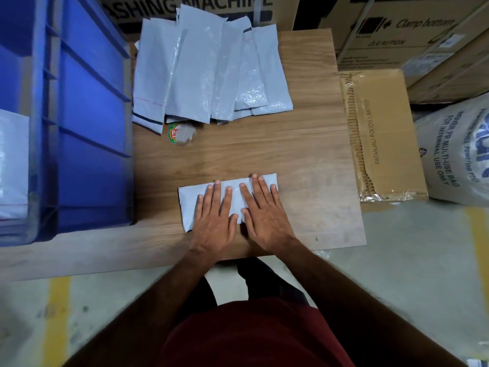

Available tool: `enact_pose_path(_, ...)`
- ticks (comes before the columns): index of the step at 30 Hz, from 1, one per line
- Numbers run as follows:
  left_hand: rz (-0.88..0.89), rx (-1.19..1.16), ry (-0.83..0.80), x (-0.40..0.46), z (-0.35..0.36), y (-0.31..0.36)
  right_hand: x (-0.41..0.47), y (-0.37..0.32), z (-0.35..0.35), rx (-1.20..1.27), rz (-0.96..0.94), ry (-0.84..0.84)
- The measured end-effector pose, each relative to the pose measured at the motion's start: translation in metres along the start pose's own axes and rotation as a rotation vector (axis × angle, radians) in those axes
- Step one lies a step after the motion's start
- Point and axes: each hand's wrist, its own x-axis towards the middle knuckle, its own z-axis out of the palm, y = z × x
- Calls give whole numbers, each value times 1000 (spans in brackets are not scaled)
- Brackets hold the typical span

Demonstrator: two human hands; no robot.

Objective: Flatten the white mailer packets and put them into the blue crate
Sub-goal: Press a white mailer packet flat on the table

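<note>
Left hand and right hand lie flat, side by side, fingers straight.

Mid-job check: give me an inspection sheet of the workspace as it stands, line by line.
Surface: wooden table, bare wood showing between the packets.
Job's things: one white packet lies flat near the front edge; a pile of packets overlaps at the back; blue crate stands at the left, with white packets inside.
Clutter: round lid with a red and green label, partly under the pile.
Hands: left hand and right hand press flat on the packet, fingers straight.
Cables: nothing seen.
Surroundings: cardboard box beside the table at the right, woven sack, larger cartons behind, concrete floor with yellow lines.
</note>
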Motion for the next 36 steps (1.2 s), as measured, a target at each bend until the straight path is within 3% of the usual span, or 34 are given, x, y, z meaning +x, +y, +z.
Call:
enact_pose_path(8,35,-35,4,2,-4,-9,3,-11,-1,8,52,0)
enact_pose_path(11,-50,-18,36,-4,-6,-21,7,-23,-3,35,-20,38)
enact_pose_path(16,-83,-14,-70,-9,2,-32,15,-30,8,-11,-62,-30)
enact_pose_path(23,-32,-56,-74,-10,-4,-39,18,-36,6,-31,-25,-84)
enact_pose_path(27,-151,-77,5,-15,-2,-54,23,-52,3,-43,-111,-89)
enact_pose_path(32,-123,-79,-93,-21,6,-66,25,-62,15,-69,-97,-136)
enact_pose_path(36,-143,-46,-84,-18,-5,-61,27,-62,10,-66,-104,-177)
